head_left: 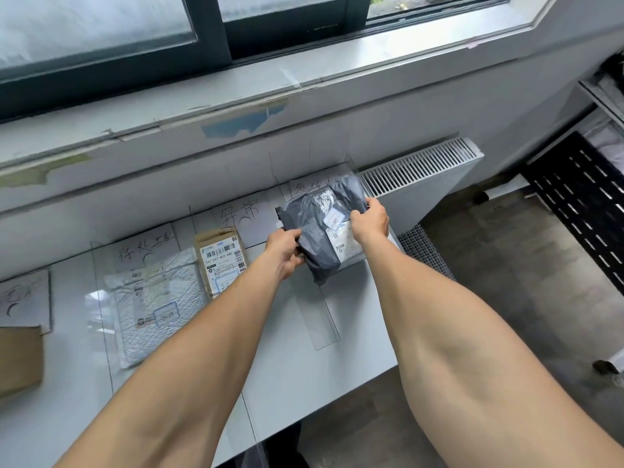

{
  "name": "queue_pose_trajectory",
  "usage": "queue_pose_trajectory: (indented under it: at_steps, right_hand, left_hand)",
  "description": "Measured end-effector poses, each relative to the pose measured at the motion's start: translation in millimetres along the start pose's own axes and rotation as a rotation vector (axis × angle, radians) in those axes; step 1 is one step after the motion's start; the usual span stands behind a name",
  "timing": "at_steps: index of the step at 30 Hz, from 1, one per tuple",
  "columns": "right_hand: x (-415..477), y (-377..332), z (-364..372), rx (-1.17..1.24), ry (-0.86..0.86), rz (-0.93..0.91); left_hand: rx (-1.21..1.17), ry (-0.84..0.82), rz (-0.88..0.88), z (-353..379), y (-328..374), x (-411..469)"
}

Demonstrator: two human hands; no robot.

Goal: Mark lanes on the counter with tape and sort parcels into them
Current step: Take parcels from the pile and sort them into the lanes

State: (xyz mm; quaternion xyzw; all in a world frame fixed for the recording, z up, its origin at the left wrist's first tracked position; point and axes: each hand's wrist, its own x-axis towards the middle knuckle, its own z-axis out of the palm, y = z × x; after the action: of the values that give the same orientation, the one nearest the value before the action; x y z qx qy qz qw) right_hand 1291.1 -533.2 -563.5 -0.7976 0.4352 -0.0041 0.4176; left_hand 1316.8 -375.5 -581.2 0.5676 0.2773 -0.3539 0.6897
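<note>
Two bare forearms reach out over the counter [354, 332] from its near edge. At the near left edge sits a brown cardboard box [18, 359], cut off by the frame. Further in, left of the middle, a white bubble mailer [158, 305] lies flat with its printed label up. A strip of clear tape [324, 319] runs from the middle of the surface towards the far right, and thin lines of the same kind divide the surface into lanes. Just beyond the mailer's far right corner lies a brown paper parcel [221, 261] with a barcode label.

Towards the far right corner both hands hold a grey plastic parcel [320, 231]. The left hand [283, 253] has its fingers curled round the parcel's near left edge; the right hand [369, 221] clasps its right edge, thumb on the white label. Whether the parcel touches the surface cannot be told.

Along the far edge lie paper signs with handwritten characters, one [148, 248] behind the mailer, one [243, 211] behind the brown parcel, and one [310, 187] partly covered by the grey parcel. Beyond the right end stands a white radiator [422, 170]; above it runs a worn window sill [236, 79].
</note>
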Motion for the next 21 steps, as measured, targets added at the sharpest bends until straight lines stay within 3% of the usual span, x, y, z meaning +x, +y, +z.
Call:
queue_pose_trajectory:
  at_steps: [16, 21]
  right_hand:
    - [-6.5, 4.4, -0.5, -0.038, 0.004, -0.024]
    - [-16.8, -2.3, 1.3, -0.209, 0.085, -0.090]
  left_hand:
    - [0.029, 0.003, 0.002, -3.3, -0.7, -9.2]
    - [0.011, 0.067, 0.008, -4.6, 8.8, -20.4]
